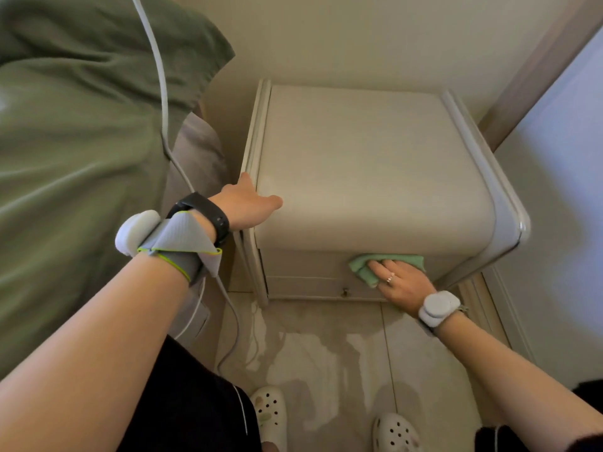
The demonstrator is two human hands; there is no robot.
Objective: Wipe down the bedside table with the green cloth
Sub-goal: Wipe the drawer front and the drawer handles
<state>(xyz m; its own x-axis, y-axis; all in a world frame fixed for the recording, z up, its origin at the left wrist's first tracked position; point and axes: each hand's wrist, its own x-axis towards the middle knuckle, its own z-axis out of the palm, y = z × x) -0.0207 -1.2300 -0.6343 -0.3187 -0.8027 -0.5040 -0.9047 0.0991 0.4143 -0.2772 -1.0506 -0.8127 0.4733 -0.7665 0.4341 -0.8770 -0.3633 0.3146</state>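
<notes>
Pale marbled floor tiles (329, 360) run under our two white perforated clogs (269, 414), and a cream wall stands behind the cream, round-cornered bedside table (372, 164). We see our left hand (243, 203) braced on the table's near left corner, thumb lying on the top, the remaining fingers curled over the side edge, gripping nothing else. Our right hand (403, 280) lies flat with fingers spread, pressing the crumpled mint-green cloth (388, 264) against the table's front drawer face, just below the top edge; cloth bunches out beyond the fingertips on both sides. Left of the left-hand fingers hangs olive-green bedding (75, 141) with a white cable (161, 79) across it.
</notes>
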